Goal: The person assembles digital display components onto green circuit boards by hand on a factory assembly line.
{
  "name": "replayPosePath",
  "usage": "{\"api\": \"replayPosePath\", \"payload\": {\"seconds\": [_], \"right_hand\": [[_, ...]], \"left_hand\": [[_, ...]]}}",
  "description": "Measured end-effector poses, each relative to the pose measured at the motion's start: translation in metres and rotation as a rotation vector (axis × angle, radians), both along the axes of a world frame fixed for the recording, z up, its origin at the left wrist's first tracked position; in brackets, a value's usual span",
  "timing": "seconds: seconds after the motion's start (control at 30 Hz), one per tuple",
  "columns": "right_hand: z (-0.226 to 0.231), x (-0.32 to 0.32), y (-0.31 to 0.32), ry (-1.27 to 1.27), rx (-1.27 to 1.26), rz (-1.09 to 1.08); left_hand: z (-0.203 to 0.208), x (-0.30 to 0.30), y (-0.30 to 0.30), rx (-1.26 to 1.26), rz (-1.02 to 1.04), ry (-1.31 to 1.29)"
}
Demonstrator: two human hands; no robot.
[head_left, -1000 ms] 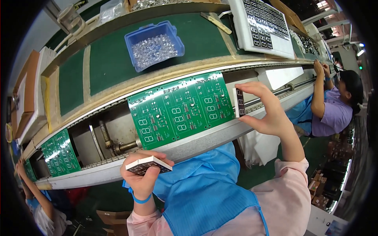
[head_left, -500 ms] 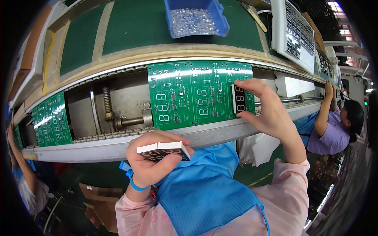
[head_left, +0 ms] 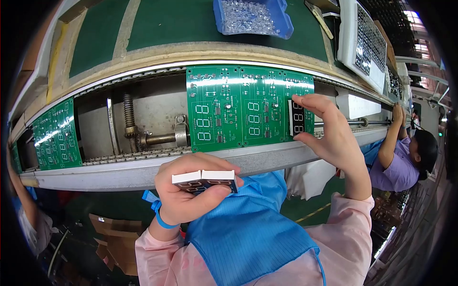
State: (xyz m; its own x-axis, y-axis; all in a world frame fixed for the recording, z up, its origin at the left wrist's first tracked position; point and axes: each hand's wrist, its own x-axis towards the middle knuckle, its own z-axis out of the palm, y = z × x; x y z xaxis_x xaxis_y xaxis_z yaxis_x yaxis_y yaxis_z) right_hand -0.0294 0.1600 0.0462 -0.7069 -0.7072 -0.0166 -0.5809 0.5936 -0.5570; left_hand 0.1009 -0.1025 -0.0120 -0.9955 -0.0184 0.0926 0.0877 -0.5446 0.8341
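At the green circuit board's three o'clock end, the right hand pinches a three-digit seven-segment display between thumb and fingers — whether seated, I cannot tell. Toward seven o'clock, the left hand curls its fingers around two white-sided displays. A blue bin sits at twelve.

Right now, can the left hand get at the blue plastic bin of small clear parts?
Probably not easily: the left hand is holding white-sided black digit displays, and the blue plastic bin sits beyond the green printed circuit board. Still, the space above the board's left part looks open.
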Motion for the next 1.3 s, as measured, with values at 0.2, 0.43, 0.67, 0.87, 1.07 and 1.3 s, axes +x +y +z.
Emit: {"api": "replayPosePath", "payload": {"seconds": [0.2,0.43,0.67,0.87,1.07,1.3], "right_hand": [[0.003,0.0,-0.001,0.04,0.055,0.025],[0.004,0.002,-0.003,0.058,0.078,0.023],[0.007,0.002,-0.004,0.014,0.121,-0.014],[0.007,0.002,-0.007,0.021,0.099,-0.023],[0.005,-0.007,-0.004,0.041,0.07,0.077],[-0.003,-0.008,0.0,0.028,0.0,0.087]], "left_hand": [[-0.001,-0.001,0.002,0.006,0.0,-0.003],[0.001,0.0,0.002,0.003,0.007,-0.006],[0.001,0.0,0.001,-0.011,0.004,-0.001],[0.0,0.0,0.002,-0.017,0.005,0.005],[0.0,-0.001,0.003,-0.004,0.007,0.002],[0.002,-0.002,0.002,-0.004,0.003,-0.018]]}}
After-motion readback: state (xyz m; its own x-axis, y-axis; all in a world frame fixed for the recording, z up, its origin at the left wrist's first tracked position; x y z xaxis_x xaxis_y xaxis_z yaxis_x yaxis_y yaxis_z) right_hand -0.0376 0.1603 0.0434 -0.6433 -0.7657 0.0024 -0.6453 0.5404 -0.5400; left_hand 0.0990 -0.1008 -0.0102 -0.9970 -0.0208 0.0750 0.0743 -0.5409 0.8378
